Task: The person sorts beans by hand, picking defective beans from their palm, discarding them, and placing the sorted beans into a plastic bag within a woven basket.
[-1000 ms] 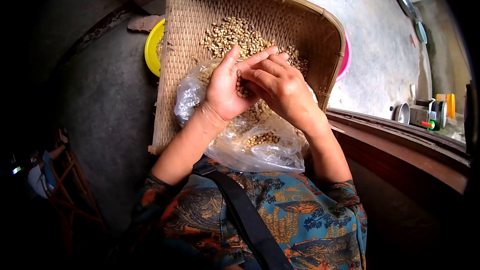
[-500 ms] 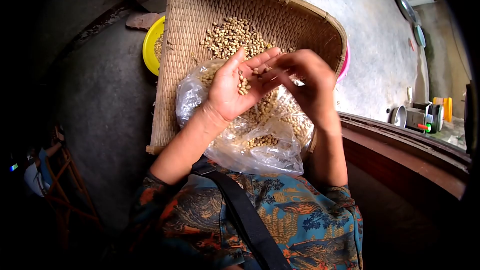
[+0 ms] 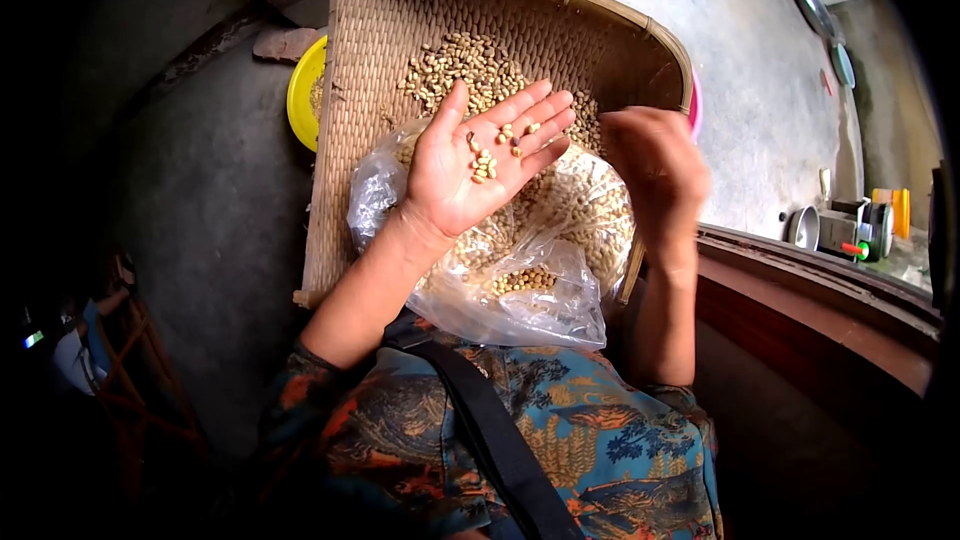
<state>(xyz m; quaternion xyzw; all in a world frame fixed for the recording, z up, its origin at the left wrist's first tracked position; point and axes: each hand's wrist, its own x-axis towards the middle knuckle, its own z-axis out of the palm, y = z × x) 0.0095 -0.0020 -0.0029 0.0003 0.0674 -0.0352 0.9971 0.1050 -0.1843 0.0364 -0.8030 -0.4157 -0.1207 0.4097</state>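
Observation:
My left hand is palm up with its fingers stretched out, above a woven bamboo basket. Several small yellowish beans lie loose on its palm and fingers, a dark one among them. Under this hand is a clear plastic bag full of similar pale beans. A loose heap of beans, some dark, lies on the weave beyond the bag. Over the basket's right side, apart from the left hand, is my right hand; motion blur smears its fingers, so any bean in them cannot be made out.
A yellow basin with some contents sits left of the basket, and a pink rim shows at right. A wooden sill runs along the right. A metal bowl stands beyond it. Part of a person appears at lower left.
My right hand has moved right, away from the left palm, to the basket's side. The left hand has opened flatter, with beans still on it.

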